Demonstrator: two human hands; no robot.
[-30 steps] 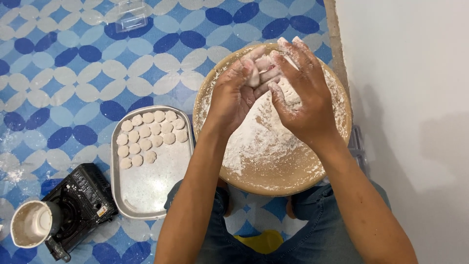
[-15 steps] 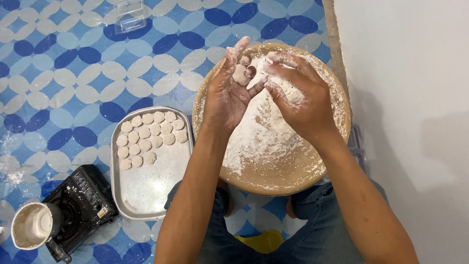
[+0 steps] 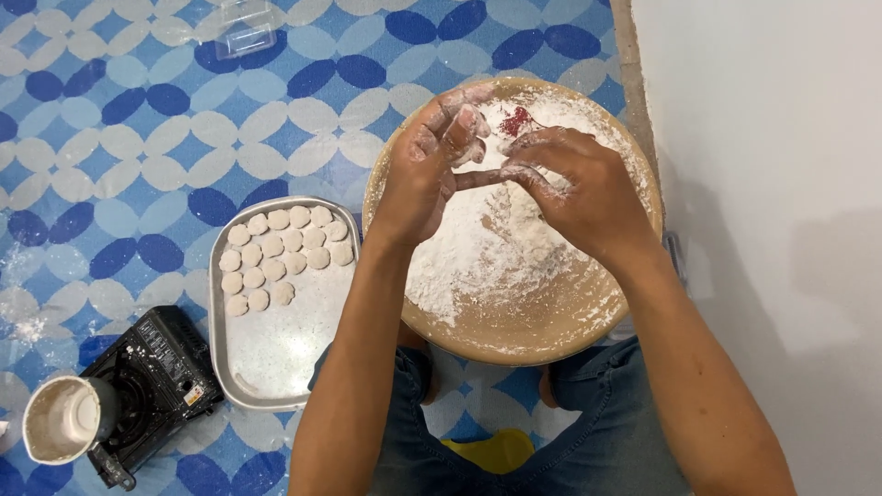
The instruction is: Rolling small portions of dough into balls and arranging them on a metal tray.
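Both hands are dusted with flour and held over a round wooden board that is covered in flour. My left hand has its fingers curled around what looks like a small dough piece. My right hand faces it with bent fingers, its tips touching my left thumb. Whether it holds anything is hidden. A small red spot lies on the flour just beyond my fingers.
Left of the board lies a metal tray with several flat dough discs in rows. A black portable stove and a floured pot are at the lower left. There is a clear plastic box at the top and a white wall on the right.
My hands have moved apart a little, showing the red spot on the board. The dough piece seen between both palms is now tucked in my left fingers.
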